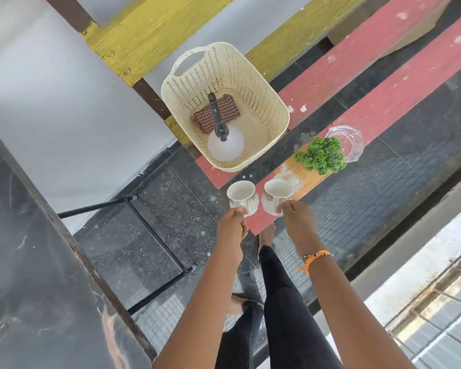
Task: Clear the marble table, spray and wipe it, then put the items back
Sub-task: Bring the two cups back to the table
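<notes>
My left hand (232,222) grips the handle of a white patterned cup (242,195). My right hand (294,217) grips a second matching cup (276,194). Both cups are upright and empty, held over the near end of the red wooden bench (378,107). The dark marble table (24,262) fills the lower left of the view, its top bare where visible. A cream plastic basket (277,102) stands on the bench and holds a white spray bottle (225,145) with a black nozzle and a checked cloth (229,109).
A small green plant (321,154) and a clear glass ashtray (351,139) sit on the bench to the right of the basket. The table's black metal legs (155,230) stand on the dark tiled floor. A window grille runs along the lower right.
</notes>
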Demonstrator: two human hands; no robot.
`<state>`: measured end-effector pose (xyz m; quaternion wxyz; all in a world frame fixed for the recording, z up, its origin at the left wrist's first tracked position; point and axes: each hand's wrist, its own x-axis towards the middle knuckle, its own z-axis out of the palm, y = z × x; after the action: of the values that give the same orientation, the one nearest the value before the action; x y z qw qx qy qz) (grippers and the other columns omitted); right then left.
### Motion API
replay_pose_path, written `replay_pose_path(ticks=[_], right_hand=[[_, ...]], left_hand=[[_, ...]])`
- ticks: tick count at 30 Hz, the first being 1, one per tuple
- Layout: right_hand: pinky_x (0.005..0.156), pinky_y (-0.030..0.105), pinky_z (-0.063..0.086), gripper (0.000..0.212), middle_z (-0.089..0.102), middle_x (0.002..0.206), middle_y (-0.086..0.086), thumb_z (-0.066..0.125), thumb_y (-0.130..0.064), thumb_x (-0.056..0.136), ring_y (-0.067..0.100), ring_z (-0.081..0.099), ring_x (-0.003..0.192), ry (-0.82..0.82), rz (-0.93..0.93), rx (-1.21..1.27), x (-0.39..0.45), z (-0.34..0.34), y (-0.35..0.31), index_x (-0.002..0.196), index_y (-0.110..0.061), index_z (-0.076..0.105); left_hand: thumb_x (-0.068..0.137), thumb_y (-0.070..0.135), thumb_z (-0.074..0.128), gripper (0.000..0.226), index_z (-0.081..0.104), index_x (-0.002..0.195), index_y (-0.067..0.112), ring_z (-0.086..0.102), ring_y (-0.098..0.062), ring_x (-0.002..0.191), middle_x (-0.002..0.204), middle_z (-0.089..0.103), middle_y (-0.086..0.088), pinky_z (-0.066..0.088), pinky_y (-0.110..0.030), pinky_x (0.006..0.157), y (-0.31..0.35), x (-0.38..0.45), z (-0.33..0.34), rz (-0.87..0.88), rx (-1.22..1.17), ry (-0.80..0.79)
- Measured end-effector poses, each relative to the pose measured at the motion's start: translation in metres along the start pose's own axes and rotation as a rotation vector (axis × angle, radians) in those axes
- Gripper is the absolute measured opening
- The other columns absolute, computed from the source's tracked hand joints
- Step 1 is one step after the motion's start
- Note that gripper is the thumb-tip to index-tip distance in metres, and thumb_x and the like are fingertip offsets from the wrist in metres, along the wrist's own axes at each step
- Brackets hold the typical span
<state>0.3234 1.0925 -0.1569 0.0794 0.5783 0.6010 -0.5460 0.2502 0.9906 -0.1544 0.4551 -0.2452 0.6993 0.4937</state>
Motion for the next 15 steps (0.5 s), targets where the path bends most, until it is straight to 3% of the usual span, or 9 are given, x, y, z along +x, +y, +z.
replay_pose_path(ticks=[3,7,9,12,15], right_hand=[[0.049,0.028,0.025,0.028,0.042,0.059,-0.002,0.041,-0.017,0.095,0.015,0.039,0.056,-0.045,-0.122,-0.046,-0.034,0.011,-0.019,0.072,-0.011,0.055],[0.051,0.030,0.031,0.028,0.046,0.063,0.006,0.039,-0.014,0.094,0.016,0.039,0.057,-0.092,-0.332,-0.154,-0.082,0.032,-0.054,0.078,0.002,0.056],[0.056,0.032,0.040,0.027,0.049,0.063,0.004,0.040,-0.013,0.094,0.017,0.043,0.059,-0.150,-0.457,-0.192,-0.109,0.048,-0.072,0.074,-0.003,0.056],[0.057,0.022,0.034,0.027,0.048,0.062,-0.006,0.040,-0.012,0.094,0.010,0.045,0.060,-0.245,-0.628,-0.280,-0.148,0.075,-0.091,0.070,-0.016,0.052],[0.062,0.032,0.033,0.029,0.055,0.069,-0.001,0.041,-0.013,0.094,0.019,0.050,0.069,-0.326,-0.742,-0.310,-0.191,0.109,-0.103,0.069,-0.020,0.053]], left_hand=[[0.098,0.017,0.042,0.029,0.057,0.073,0.014,0.029,-0.009,0.050,0.057,0.032,0.002,0.027,-0.017,0.047,0.009,-0.028,-0.027,0.079,-0.085,0.039],[0.098,0.017,0.042,0.029,0.056,0.072,0.013,0.029,-0.010,0.051,0.055,0.032,0.003,0.028,-0.018,0.050,0.020,-0.071,-0.077,0.186,-0.161,0.118],[0.097,0.018,0.044,0.030,0.057,0.071,0.013,0.029,-0.010,0.050,0.051,0.033,0.007,0.028,-0.021,0.054,0.021,-0.093,-0.108,0.250,-0.198,0.167],[0.096,0.018,0.045,0.031,0.057,0.069,0.015,0.029,-0.008,0.046,0.042,0.034,0.012,0.026,-0.021,0.053,0.017,-0.123,-0.152,0.331,-0.262,0.256],[0.096,0.019,0.046,0.028,0.056,0.070,0.014,0.028,-0.005,0.042,0.041,0.032,0.012,0.025,-0.016,0.046,0.007,-0.151,-0.201,0.401,-0.381,0.343]])
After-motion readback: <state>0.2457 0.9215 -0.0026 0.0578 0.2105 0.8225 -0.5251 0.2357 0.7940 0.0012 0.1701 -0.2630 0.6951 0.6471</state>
